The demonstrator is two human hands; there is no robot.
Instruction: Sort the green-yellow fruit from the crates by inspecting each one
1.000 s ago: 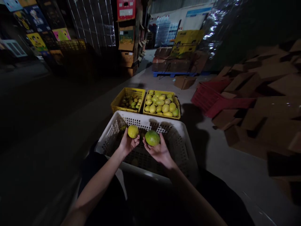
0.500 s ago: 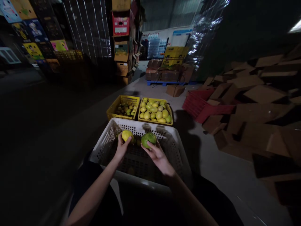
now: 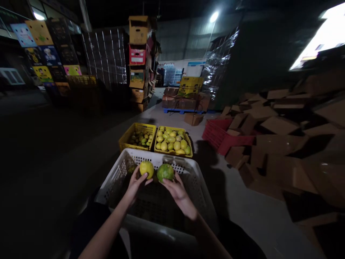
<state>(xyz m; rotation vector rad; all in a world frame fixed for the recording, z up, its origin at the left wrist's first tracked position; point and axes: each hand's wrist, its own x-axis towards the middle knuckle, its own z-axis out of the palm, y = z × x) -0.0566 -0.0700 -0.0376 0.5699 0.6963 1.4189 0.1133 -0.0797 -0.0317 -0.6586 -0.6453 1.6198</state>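
My left hand (image 3: 135, 183) grips a yellow citrus fruit (image 3: 147, 168). A greener fruit (image 3: 165, 172) sits in my right hand (image 3: 175, 188). Both fruits are held side by side above a white slatted crate (image 3: 199, 176) right in front of me. Its inside is dark; a few fruits show dimly at its far left corner. Beyond it, two yellow crates stand on the floor: the left yellow crate (image 3: 126, 138) holds a low layer of greenish fruit, and the right yellow crate (image 3: 190, 150) is heaped with yellow fruit.
A heap of flattened cardboard boxes (image 3: 280, 129) and red crates (image 3: 215, 135) lies to the right. Stacked cartons (image 3: 138, 57) and a loaded blue pallet (image 3: 183, 102) stand behind. The floor on the left is dark.
The camera has tilted up, so crates and hands sit lower in view. Both hands kept their fruits and brought them closer together.
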